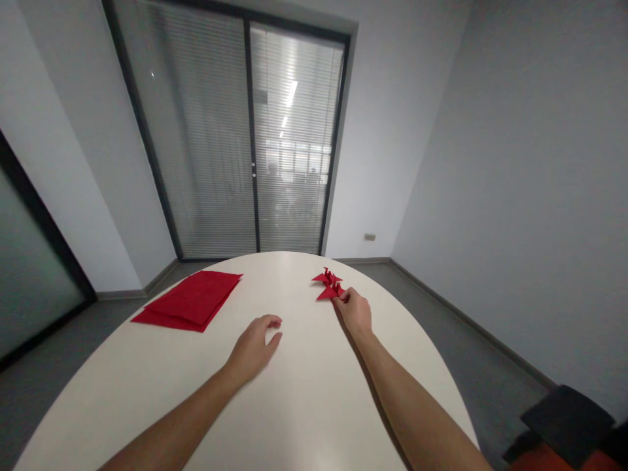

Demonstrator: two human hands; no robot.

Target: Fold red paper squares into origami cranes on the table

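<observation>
My right hand [354, 310] reaches far across the white round table [304, 392] and pinches a small folded red paper figure [328, 285], which rests on the tabletop among one or two similar red folded pieces. My left hand [255, 347] lies on the table near the middle, fingers loosely curled and apart, holding nothing. A stack of flat red paper sheets [189, 299] lies at the far left of the table, well clear of both hands.
Beyond the table stand glass sliding doors with blinds [250, 144]. Grey walls close in on both sides. A dark chair seat [569, 418] shows at the lower right, beside the table's edge.
</observation>
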